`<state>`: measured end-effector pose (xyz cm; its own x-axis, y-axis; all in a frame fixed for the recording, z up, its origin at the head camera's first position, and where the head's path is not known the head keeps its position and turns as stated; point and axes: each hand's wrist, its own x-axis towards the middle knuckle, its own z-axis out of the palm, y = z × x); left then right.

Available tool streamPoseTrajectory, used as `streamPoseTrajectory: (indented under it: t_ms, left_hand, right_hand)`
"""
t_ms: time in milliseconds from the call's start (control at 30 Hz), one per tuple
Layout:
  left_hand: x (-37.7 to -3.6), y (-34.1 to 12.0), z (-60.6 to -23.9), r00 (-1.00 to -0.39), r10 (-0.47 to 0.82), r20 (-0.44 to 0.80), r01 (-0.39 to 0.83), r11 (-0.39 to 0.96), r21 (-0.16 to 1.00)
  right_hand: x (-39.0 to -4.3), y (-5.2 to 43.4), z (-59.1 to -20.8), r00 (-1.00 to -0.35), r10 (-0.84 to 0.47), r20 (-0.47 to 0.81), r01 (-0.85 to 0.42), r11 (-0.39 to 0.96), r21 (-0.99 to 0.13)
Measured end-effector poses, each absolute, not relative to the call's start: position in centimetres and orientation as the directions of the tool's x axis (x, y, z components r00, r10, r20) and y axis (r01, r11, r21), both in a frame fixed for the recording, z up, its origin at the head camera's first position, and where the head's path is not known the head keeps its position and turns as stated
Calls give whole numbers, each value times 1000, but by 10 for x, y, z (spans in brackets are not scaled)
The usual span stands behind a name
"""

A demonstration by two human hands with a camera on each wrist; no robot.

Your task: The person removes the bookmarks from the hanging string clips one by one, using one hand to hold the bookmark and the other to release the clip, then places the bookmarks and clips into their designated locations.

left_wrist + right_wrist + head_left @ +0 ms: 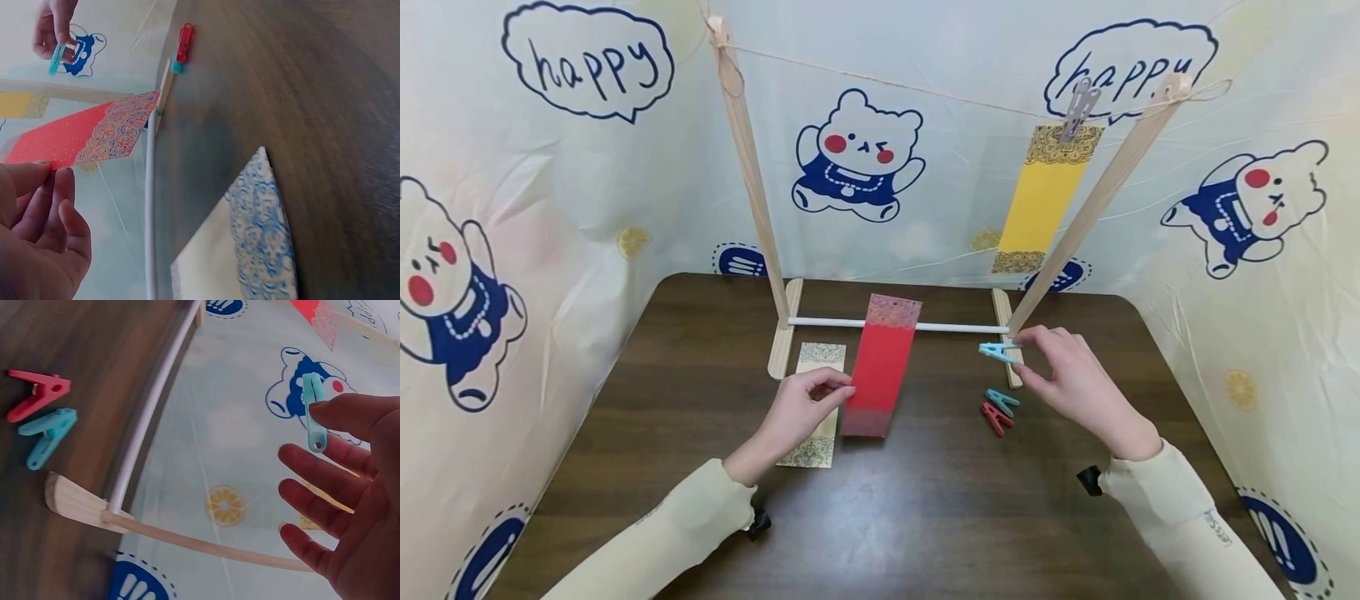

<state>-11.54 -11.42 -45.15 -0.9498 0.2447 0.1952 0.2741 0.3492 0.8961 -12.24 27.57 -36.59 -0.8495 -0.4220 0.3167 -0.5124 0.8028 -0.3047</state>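
Observation:
My left hand (805, 406) pinches the left edge of a red card (882, 367) with patterned ends, held tilted above the table. Below that hand a cream card (820, 357) with patterned ends lies on the wood. My right hand (1078, 379) pinches a light blue clothespin (997, 352) between thumb and forefinger; its other fingers are spread in the right wrist view. Near it on the table lie a teal clothespin (1003, 402) and a red clothespin (997, 418), touching or nearly so. A yellow card (1043, 200) hangs from the string (887, 82) by a grey clothespin (1079, 108).
Two slanted wooden posts, left (748, 167) and right (1097, 204), carry the string. A white rod (962, 327) joins their feet low down. A printed cloth (970, 50) surrounds the dark wooden table (925, 517) at the back and sides.

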Motion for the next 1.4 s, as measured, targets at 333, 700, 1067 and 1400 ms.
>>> streamPoseTrajectory:
  t_ms: [333, 700, 1067, 1400]
  left_hand:
    - [-112, -130, -461, -970, 217, 112, 187, 366, 912]
    - [-112, -147, -471, -986, 167, -10, 64, 432, 900]
    - [-111, -160, -477, -985, 148, -94, -24, 416, 909]
    - [-110, -168, -480, -977, 105, -188, -124, 437, 891]
  right_hand:
    - [-119, 279, -384, -858, -414, 302, -501, 803, -323]
    - [-115, 280, -403, -861, -431, 270, -503, 803, -320]
    - [-110, 278, -419, -873, -425, 241, -485, 811, -326]
    - [-108, 278, -432, -890, -417, 185, -456, 824, -337]
